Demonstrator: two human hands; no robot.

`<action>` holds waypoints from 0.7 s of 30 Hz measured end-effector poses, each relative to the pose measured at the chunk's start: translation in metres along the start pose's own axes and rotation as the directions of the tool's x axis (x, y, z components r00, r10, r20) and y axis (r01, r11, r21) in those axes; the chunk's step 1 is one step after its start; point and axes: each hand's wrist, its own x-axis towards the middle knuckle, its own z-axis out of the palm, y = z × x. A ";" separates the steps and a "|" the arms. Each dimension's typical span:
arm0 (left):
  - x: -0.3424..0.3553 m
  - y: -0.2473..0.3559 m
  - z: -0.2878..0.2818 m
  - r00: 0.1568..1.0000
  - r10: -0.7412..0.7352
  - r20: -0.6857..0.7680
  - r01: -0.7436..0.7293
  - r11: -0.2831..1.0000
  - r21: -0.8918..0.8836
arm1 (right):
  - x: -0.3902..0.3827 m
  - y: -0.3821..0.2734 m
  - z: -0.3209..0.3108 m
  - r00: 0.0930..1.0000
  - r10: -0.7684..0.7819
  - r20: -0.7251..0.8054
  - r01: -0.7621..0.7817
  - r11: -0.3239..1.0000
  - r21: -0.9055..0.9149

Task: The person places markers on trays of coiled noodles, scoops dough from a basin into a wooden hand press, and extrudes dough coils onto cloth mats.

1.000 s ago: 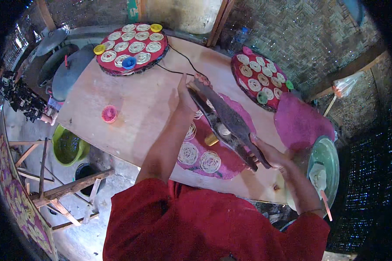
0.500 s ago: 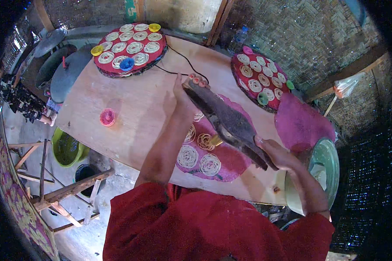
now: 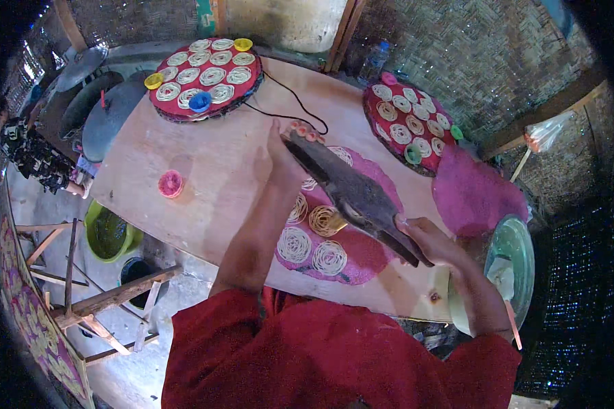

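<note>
Both my hands hold a dark wooden two-armed press (image 3: 355,184) slantwise over the table. My left hand (image 3: 290,146) wraps its far end, fingertips showing over the edge. Its near end is gripped by my right hand (image 3: 426,240). A brass-coloured cylinder (image 3: 335,221) sticks out beneath the press, low over a yellowish dough-strand coil (image 3: 323,219). That coil lies on a pink round sheet (image 3: 361,262) with several other coils, including a white one (image 3: 294,245). The press hides part of the sheet.
A round red-covered tray (image 3: 177,112) of coils and small bowls stands far left, another tray (image 3: 389,140) far right. A pink cup (image 3: 170,183) sits on the wooden table (image 3: 218,170). Beside its right edge is a green tub (image 3: 522,252). A wooden frame (image 3: 116,296) stands at left.
The press has shifted slightly left, my hands with it. The coil beneath the brass cylinder looks fuller.
</note>
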 end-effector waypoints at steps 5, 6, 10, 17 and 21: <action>0.013 -0.009 -0.002 0.997 0.056 -0.051 -0.054 0.998 0.027 | 0.028 0.015 0.001 0.996 -0.012 -0.090 0.007 0.999 -0.052; 0.016 -0.005 -0.008 0.997 0.070 -0.027 -0.068 0.997 0.047 | 0.039 0.021 0.005 0.997 -0.008 -0.080 0.009 1.000 0.004; 0.020 0.021 -0.016 0.997 0.066 -0.036 -0.062 0.992 0.109 | 0.064 0.021 0.022 0.996 -0.034 -0.086 0.040 0.997 0.071; 0.045 0.023 0.011 0.975 -0.011 0.222 -0.002 0.998 0.059 | 0.046 -0.002 -0.003 0.995 -0.019 0.097 -0.016 0.938 0.347; 0.072 -0.003 -0.009 0.996 0.010 0.085 -0.010 1.000 0.000 | 0.047 -0.009 -0.023 0.997 0.041 -0.060 -0.030 0.986 0.165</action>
